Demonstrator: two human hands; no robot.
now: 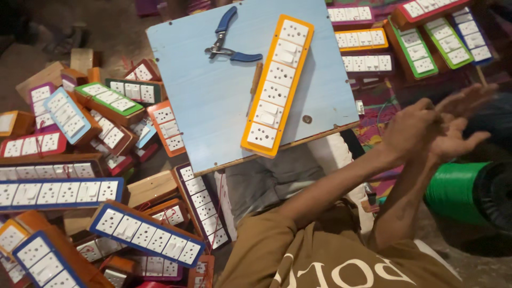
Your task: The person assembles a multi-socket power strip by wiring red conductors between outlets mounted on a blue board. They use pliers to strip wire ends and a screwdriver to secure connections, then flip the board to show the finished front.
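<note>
Two hands pressed together at the right, away from the board.

The left hand (413,128) and right hand (458,125) touch, fingers spread, holding nothing. The orange switch board (277,85) lies on the blue bench (208,106), just beside blue pliers (229,45).

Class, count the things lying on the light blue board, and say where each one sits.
3. The orange-framed switchboard lies along the light blue board's right side, the blue-handled pliers near its top edge, and a small brown tool sits just left of the switchboard. None seems hidden.
</note>
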